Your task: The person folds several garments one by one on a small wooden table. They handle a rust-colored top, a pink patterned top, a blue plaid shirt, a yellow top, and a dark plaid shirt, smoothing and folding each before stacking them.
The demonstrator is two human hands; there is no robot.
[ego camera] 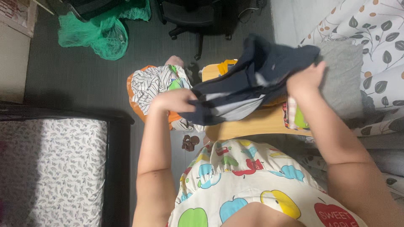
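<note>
Centrally, a dark navy garment [248,80] was held up above a small wooden surface [252,124], stretched between both hands. Left hand [174,101]: fingers closed on the garment's lower left edge, where a paler lining showed. Right hand [306,79]: fingers closed on its upper right part, just beside a grey cloth [345,80] that lay partly on the surface and against leaf-print bedding [374,33]. Below the left hand, on the floor: an orange basket [141,94] holding striped and green-patched laundry. Further items: green netting [103,35] at upper left, a black office chair [193,17] at top, a grey-patterned mattress [50,168] at lower left. The person wore an apple-print top [235,180].
</note>
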